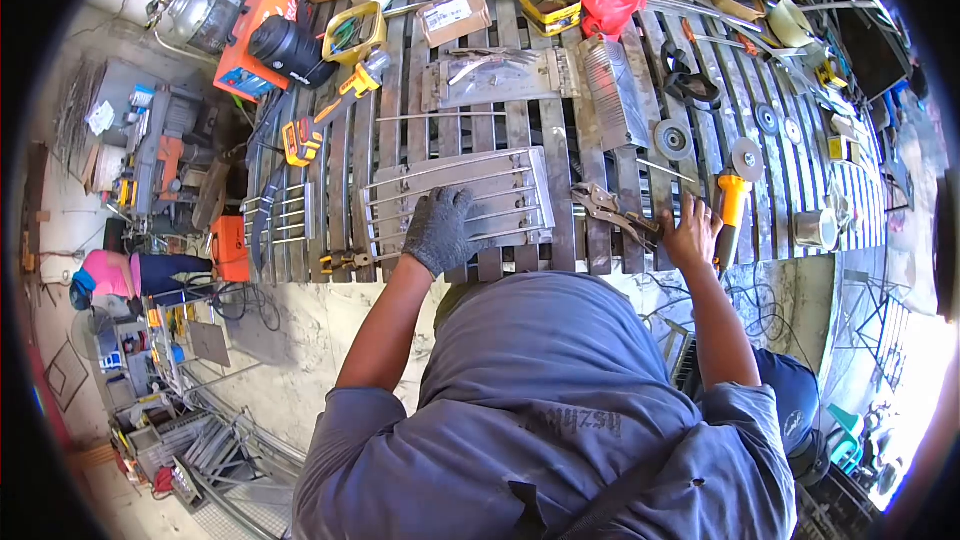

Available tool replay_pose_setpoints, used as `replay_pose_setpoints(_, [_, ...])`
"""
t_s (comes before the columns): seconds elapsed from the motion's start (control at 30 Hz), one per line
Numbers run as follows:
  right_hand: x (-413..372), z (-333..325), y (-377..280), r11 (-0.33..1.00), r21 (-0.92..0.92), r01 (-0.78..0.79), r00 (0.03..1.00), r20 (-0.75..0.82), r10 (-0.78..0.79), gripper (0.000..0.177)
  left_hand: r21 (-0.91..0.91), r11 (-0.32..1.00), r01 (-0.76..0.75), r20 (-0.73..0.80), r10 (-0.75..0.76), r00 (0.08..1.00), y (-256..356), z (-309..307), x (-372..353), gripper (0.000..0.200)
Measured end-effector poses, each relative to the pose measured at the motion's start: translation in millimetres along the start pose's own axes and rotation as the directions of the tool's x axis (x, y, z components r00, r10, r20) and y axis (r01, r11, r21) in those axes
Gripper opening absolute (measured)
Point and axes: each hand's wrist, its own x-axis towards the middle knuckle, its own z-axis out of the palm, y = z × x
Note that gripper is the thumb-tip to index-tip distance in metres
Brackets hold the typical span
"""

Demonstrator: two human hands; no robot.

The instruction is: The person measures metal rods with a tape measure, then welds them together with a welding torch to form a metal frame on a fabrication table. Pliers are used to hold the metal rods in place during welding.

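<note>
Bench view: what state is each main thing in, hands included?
Left hand: gloved, on the grille.
Right hand: bare, by locking pliers.
Grille: lying flat.
Locking pliers: lying down, jaws unclear.
Grinder beside right hand: lying down, disc fitted.
Loose discs: lying flat.
Yellow tub: open, holding items.

Barred frame (500,215) on a plate (543,185), near edge of the workbench (564,248)
Over there, locking pliers (605,205) lie right of it, then an angle grinder (735,195); a cordless tool (348,92) lies toward the left edge, a carton (455,18) by the far one.
</note>
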Motion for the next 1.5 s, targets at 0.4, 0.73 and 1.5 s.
replay_pose_setpoints(0.4, [-47,-48,-101,0.991,0.13,0.023,0.996,-0.084,-0.012,0.064,-0.047,0.984,-0.17,-0.02,0.17,0.985,-46,44,16,0.105])
replay_pose_setpoints(0.73, [-65,-28,-169,0.946,0.275,0.17,0.985,-0.015,-0.172,0.062,-0.108,0.977,-0.184,-0.035,0.182,0.983,-48,64,14,0.101])
replay_pose_setpoints(1.5, [-26,48,-157,0.959,0.207,0.194,0.97,-0.187,-0.155,0.06,-0.224,0.957,-0.183,0.023,0.193,0.981,-59,61,22,0.098])
